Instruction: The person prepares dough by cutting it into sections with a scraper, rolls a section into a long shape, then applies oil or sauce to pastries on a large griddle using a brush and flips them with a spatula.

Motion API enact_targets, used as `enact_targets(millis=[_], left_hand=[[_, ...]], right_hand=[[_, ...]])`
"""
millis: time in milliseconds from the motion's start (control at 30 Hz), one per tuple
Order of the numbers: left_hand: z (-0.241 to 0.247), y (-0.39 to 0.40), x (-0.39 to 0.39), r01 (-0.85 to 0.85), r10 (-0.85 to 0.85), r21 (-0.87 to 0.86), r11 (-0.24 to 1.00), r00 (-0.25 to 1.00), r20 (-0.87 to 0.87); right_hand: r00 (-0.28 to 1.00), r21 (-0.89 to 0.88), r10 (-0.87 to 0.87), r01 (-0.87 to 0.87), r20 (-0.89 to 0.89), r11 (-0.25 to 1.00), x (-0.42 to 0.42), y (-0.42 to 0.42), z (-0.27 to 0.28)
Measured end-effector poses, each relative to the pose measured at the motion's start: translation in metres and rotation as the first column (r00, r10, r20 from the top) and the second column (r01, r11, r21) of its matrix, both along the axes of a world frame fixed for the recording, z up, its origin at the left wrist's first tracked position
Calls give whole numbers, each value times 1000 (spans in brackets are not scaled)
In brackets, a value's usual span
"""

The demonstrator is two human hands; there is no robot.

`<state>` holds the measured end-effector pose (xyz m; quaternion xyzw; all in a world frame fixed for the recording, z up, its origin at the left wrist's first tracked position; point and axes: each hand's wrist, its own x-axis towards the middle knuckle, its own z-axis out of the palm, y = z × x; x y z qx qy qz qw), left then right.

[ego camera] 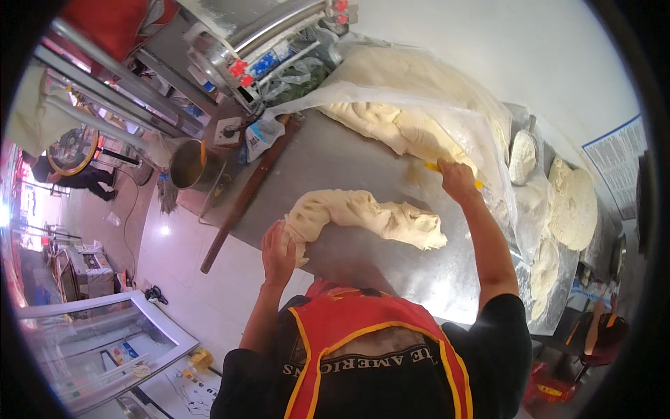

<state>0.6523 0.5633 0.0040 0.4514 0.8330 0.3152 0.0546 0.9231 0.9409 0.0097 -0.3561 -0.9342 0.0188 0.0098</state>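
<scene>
A long, curved roll of dough (361, 212) lies on the metal worktop (293, 162). At its left end, my left hand (278, 254) rests on the dough with the fingers somewhat spread. My right hand (459, 180) is closed on a yellow-handled tool (433, 167), whose working end is blurred. Just beyond that hand, a large mass of dough (398, 125) lies partly under a clear plastic sheet (419, 78).
A wooden rolling pin (251, 194) lies across the worktop's left side, near a metal pot (191, 165). A roller machine (277, 31) stands at the back. More dough (571, 207) lies at the right. Another person (607, 335) is at the lower right.
</scene>
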Motion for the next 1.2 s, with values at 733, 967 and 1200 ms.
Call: enact_targets(millis=[733,967,1200], left_hand=[[-43,-41,-15,-73,91,-147,986,989,119],[-23,43,-4,148,-170,-220,964,982,-83],[-49,81,-10,167,-175,-298,940,985,-2]], right_hand=[[955,-271,-127,51,-269,961,7,-172,-33],[981,-224,-141,109,-134,968,8,-145,-36],[995,-350,16,-48,-94,936,-23,-160,31]])
